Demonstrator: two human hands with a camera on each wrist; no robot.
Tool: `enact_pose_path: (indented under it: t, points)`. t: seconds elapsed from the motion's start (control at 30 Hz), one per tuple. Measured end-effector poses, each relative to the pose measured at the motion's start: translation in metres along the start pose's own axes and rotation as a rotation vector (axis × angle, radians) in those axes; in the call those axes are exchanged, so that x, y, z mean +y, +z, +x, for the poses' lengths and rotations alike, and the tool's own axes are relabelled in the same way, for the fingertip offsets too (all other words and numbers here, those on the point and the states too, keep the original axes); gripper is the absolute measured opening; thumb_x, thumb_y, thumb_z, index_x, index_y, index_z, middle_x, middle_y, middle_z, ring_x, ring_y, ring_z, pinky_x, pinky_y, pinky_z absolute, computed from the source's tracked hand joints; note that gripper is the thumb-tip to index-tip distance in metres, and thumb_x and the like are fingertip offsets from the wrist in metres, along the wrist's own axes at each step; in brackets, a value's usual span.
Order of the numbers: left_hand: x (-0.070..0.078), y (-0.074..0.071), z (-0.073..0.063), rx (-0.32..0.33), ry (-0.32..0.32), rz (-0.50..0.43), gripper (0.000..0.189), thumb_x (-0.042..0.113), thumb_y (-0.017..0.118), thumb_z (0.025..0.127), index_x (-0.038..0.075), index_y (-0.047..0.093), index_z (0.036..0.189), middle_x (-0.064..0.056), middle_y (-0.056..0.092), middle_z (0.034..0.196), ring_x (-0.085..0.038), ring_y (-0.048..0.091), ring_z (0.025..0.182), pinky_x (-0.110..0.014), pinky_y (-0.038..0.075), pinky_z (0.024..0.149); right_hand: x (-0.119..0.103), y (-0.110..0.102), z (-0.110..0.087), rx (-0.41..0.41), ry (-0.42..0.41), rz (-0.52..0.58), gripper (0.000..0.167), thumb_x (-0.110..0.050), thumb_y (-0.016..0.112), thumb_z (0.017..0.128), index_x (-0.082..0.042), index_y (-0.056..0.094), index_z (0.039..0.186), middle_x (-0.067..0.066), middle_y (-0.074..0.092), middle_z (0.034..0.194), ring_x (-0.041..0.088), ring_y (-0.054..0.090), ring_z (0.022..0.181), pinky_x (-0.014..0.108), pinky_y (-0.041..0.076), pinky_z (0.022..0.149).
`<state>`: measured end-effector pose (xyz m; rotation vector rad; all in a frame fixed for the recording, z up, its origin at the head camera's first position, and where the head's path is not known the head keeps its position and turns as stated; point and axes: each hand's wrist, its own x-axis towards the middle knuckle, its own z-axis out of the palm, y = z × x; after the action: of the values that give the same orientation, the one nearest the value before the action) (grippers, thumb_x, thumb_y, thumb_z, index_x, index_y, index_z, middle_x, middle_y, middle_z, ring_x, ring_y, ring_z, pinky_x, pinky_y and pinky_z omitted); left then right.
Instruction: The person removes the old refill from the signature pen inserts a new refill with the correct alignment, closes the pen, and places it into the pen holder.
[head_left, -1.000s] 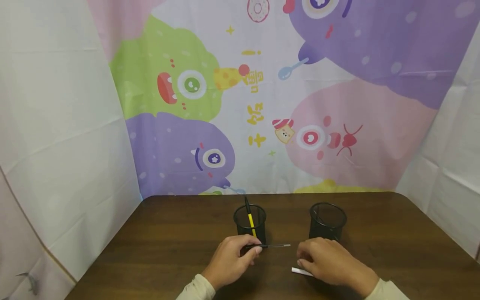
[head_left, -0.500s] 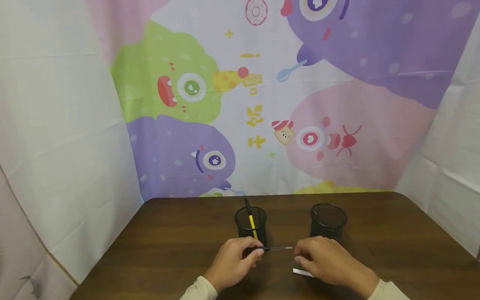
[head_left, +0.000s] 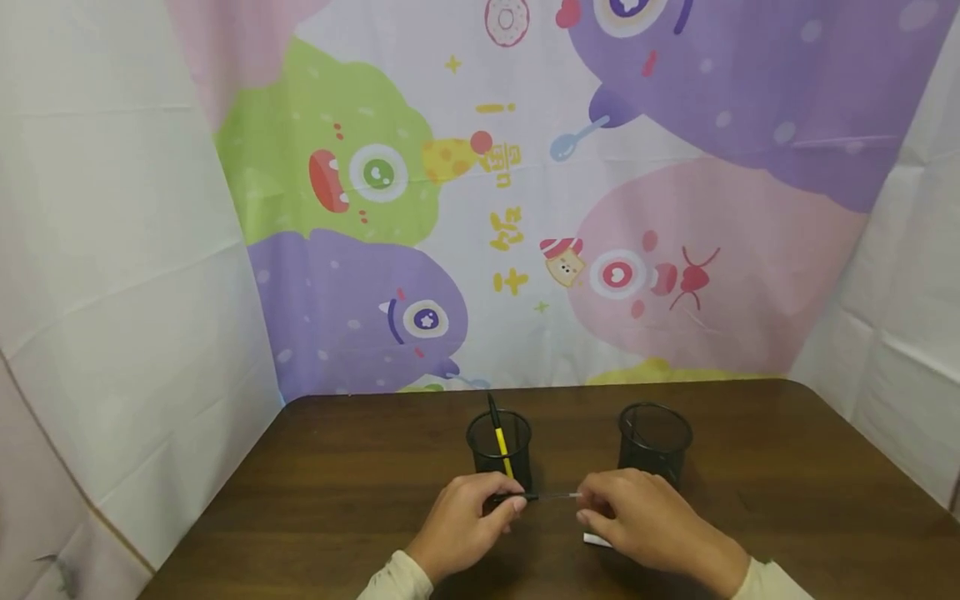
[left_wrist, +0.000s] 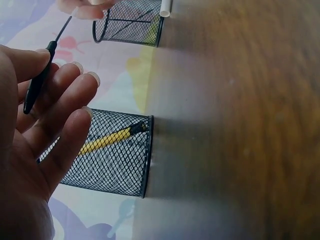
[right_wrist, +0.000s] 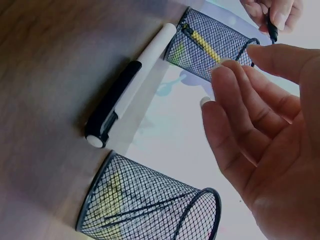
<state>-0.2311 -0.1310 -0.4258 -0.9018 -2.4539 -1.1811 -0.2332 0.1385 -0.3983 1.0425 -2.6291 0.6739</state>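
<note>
My left hand [head_left: 468, 521] pinches a small black-handled tool [left_wrist: 39, 80] with a thin shaft between thumb and fingers. The shaft points right, toward my right hand [head_left: 645, 517]. My right fingertips are right at the pale tip of the shaft, with a gap between thumb and forefinger in the right wrist view. Under the right hand lies a white-and-black pen-shaped thing [right_wrist: 127, 90] on the table, mostly hidden from the head view. Behind the left hand stands a black mesh cup [head_left: 480, 450] with a yellow-and-black pen [head_left: 502, 437] leaning in it.
A second black mesh cup [head_left: 651, 450] stands behind the right hand, with thin dark sticks [right_wrist: 150, 207] showing through its mesh. The brown wooden table [head_left: 337, 475] ends at a cartoon-printed cloth [head_left: 525, 350]. White cloth walls [head_left: 127, 250] close in both sides.
My right hand has moved left to the tip of the thin shaft, covering more of the white pen-shaped thing. My left hand keeps its hold and has barely moved.
</note>
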Motion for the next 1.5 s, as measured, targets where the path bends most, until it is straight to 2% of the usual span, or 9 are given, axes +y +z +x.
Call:
enact_pose_path:
  t: [0.37,0.53,0.93,1.2,1.37,1.5]
  points:
    - [0.0009,-0.0009,0.0000,-0.020,0.003,-0.029,0.012,0.028,0.065,0.100,0.017,0.072,0.100,0.015,0.065,0.079,0.002,0.062,0.063,-0.018,0.051,0.059,-0.0035,0.0028,0.0013,0.090,-0.039,0.021,0.012,-0.026,0.077,0.090,-0.021,0.070,0.098,-0.025,0.056,0.079,-0.005,0.053,0.069,0.023,0.047,0.057]
    - [0.0014,-0.0011,0.0011,-0.028,0.003,-0.031,0.014,0.029,0.065,0.100,0.017,0.072,0.101,0.015,0.065,0.079,0.001,0.062,0.063,-0.018,0.051,0.059,-0.0049,0.0035,0.0022,0.124,-0.051,0.027,0.016,-0.029,0.076,0.091,-0.021,0.069,0.102,-0.021,0.060,0.086,-0.005,0.056,0.073,0.023,0.051,0.061]
    - [0.0016,0.0001,0.0015,-0.037,0.010,-0.034,0.012,0.028,0.065,0.100,0.018,0.072,0.102,0.013,0.066,0.078,0.002,0.062,0.063,-0.018,0.051,0.059,-0.0060,0.0044,0.0035,0.145,-0.102,0.114,0.014,-0.030,0.071,0.095,-0.021,0.068,0.106,-0.021,0.060,0.092,-0.005,0.056,0.076,0.021,0.052,0.064]
    - [0.0014,-0.0013,0.0035,-0.041,0.021,-0.033,0.013,0.029,0.066,0.099,0.018,0.072,0.103,0.014,0.067,0.079,0.005,0.061,0.064,-0.017,0.051,0.060,-0.0055,0.0067,0.0055,0.186,-0.169,0.133,0.016,-0.024,0.076,0.091,-0.021,0.068,0.106,-0.021,0.058,0.090,-0.005,0.054,0.075,0.020,0.051,0.061]
    - [0.0018,-0.0010,0.0008,-0.059,0.010,-0.037,0.014,0.029,0.065,0.100,0.016,0.072,0.103,0.011,0.070,0.080,0.006,0.061,0.064,-0.017,0.051,0.060,-0.0074,0.0065,0.0041,0.130,-0.137,0.153,0.014,-0.027,0.070,0.096,-0.020,0.068,0.107,-0.021,0.058,0.089,-0.005,0.054,0.074,0.021,0.051,0.062]
    - [0.0031,0.0017,0.0024,-0.061,0.009,-0.046,0.015,0.029,0.065,0.100,0.016,0.072,0.103,0.013,0.070,0.081,0.006,0.061,0.064,-0.017,0.051,0.060,-0.0075,0.0042,0.0020,0.093,-0.109,0.160,0.013,-0.030,0.066,0.099,-0.020,0.069,0.107,-0.021,0.060,0.092,-0.004,0.055,0.075,0.022,0.052,0.064]
